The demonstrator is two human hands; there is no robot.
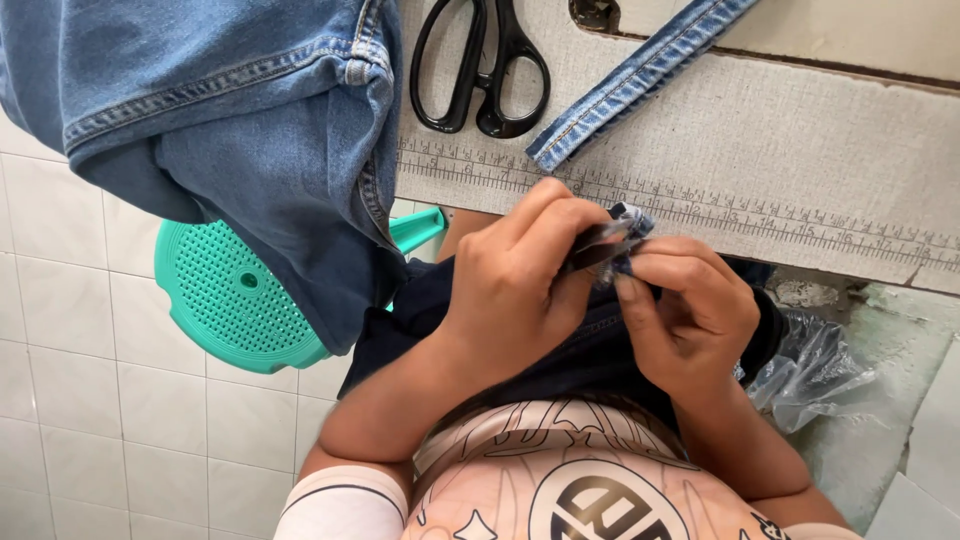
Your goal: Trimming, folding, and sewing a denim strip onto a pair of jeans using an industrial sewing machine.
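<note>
Closest to the camera is the person's pale printed shirt [560,480], with both forearms rising from it. Just beyond, over a dark navy garment [590,345] lying in the lap, the two hands meet. The left hand [515,285] is clenched, its fingers [560,215] pinching a small folded piece of dark denim fabric [615,240] from the left; the right hand [690,310] grips the same piece from the right and below, thumb and fingers [670,262] closed on it. The piece sits between the two hands, just in front of the near edge of the grey cloth-covered counter [780,150], over the printed ruler strip [800,225] running along that edge.

Left of the hands, a turquoise perforated plastic stool [230,300] stands on the white tiled floor [60,400], partly covered by a pair of light blue jeans [220,110] hanging off the counter. Right of the hands, crumpled clear plastic [815,365] lies below the counter edge.

Farther back on the counter, beyond the ruler strip, lie a cut strip of blue denim seam [640,75] and, to its left, black-handled scissors [485,70].
</note>
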